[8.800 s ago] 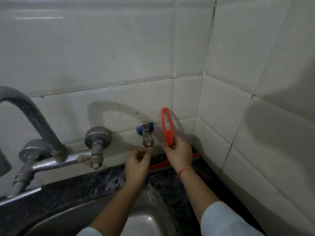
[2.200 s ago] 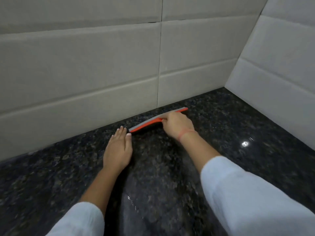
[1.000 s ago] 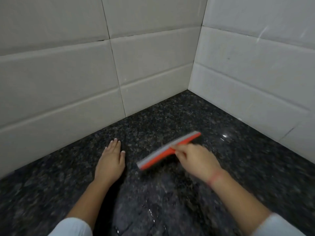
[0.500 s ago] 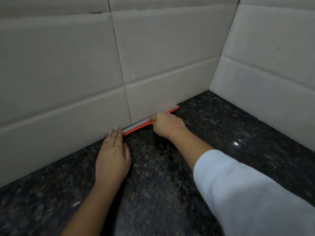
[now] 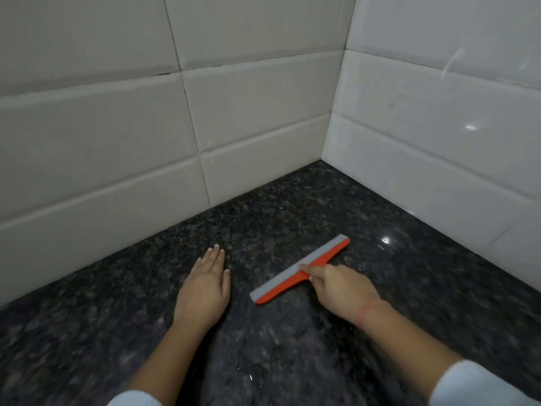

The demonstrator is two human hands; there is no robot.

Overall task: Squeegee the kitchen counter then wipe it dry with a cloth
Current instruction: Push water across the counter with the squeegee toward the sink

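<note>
While the right hand point(image 5: 339, 288) grips the orange squeegee point(image 5: 301, 272) at its middle, one finger pointing along the top, the gray blade lies slanted on the dark speckled counter point(image 5: 292, 212). The left hand point(image 5: 205, 288) lies flat just beside it, fingers straight and close together. Counter stretches from the blade to the back wall point(image 5: 117, 142) and side wall point(image 5: 439, 142), which meet in a corner.

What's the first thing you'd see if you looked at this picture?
The bright orange squeegee pops out in the middle of the dark speckled counter, held by the right hand. Next comes the left hand, lying flat on the counter to its left, with pale tiled walls meeting in a corner behind.
</note>
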